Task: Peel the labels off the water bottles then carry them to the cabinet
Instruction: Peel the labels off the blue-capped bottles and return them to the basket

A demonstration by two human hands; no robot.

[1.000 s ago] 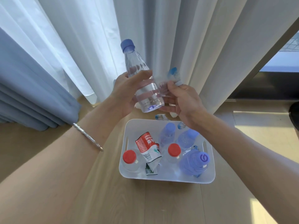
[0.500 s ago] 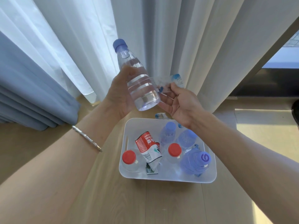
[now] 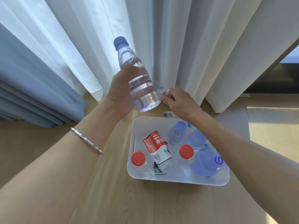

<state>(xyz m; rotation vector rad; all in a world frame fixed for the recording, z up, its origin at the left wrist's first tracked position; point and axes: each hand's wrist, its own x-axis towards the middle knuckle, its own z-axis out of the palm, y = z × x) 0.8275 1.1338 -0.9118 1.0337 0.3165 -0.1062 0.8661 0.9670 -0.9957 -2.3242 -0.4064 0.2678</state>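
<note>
The clear water bottle (image 3: 140,88) shows no label. It tilts with its blue cap (image 3: 120,42) up and away and is held above the far edge of the white basket (image 3: 178,181). The left grip (image 3: 120,94) is closed round its middle, thumb across the front, likely to steady it for peeling. Just beside the bottle's base, the right grip (image 3: 178,102) pinches a crumpled label (image 3: 161,91) in its fingertips; this is probably the wrapper from this bottle, which would mean the peel is done. I cannot tell whether that grip touches the bottle. Below, in the basket, stand two red-capped bottles (image 3: 138,158) and several blue-capped bottles (image 3: 177,131), with a loose red label (image 3: 156,147) among them. The basket rests on the wooden floor (image 3: 113,199) before white curtains (image 3: 178,38).
</note>
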